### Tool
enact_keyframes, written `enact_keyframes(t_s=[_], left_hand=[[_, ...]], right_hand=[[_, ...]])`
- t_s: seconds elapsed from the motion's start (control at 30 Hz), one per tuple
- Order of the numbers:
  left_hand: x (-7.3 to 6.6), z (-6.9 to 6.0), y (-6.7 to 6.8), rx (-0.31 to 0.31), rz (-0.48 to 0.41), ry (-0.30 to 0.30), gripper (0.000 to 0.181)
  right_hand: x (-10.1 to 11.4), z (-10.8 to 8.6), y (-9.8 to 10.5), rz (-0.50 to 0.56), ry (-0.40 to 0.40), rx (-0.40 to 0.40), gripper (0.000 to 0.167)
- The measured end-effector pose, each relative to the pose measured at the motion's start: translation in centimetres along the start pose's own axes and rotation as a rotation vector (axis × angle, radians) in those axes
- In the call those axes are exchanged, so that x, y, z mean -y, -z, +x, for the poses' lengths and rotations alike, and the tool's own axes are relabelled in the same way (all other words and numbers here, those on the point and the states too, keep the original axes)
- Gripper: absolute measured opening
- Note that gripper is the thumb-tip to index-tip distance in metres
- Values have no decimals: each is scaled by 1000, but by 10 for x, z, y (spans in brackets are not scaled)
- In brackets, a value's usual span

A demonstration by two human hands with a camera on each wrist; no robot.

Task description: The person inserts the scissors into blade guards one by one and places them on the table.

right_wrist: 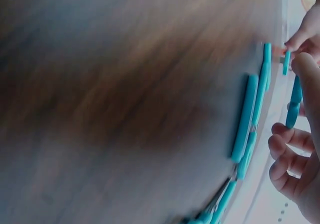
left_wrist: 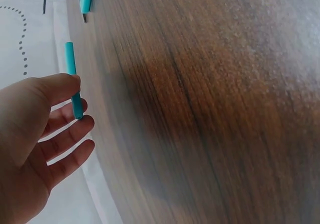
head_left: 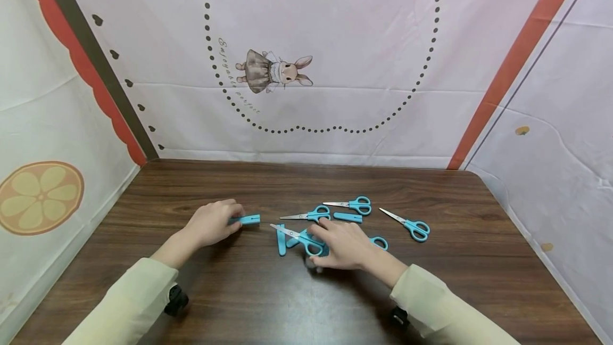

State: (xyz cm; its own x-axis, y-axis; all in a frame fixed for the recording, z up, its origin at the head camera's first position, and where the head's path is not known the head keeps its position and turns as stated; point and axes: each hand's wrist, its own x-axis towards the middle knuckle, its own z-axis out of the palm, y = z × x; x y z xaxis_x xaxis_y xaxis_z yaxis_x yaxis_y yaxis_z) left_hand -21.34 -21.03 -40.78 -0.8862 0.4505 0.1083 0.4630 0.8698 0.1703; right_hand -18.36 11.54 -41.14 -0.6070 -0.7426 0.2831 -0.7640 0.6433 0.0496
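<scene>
Head view: left hand [head_left: 216, 221] pinches teal cap [head_left: 250, 220], jutting rightward; right hand [head_left: 346, 244] pinches scissors [head_left: 304, 236], pointing leftward.

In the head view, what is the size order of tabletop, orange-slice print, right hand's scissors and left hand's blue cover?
Largest to smallest:
tabletop
orange-slice print
scissors in right hand
blue cover in left hand, partly hidden

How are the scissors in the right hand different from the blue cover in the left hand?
The scissors have metal blades and looped handles; the cover is a slim case without loops. In the head view, the scissors' tips point left, while the cover's notched end points right. Both show light blue and are held.
</scene>
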Motion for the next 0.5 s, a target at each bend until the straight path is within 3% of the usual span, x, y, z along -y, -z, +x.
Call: enact_keyframes(t_s=[0.5], left_hand=[[-16, 3, 4, -101, -5, -83, 10]], right_hand=[[-27, -15, 9, 27, 6, -11, 49]])
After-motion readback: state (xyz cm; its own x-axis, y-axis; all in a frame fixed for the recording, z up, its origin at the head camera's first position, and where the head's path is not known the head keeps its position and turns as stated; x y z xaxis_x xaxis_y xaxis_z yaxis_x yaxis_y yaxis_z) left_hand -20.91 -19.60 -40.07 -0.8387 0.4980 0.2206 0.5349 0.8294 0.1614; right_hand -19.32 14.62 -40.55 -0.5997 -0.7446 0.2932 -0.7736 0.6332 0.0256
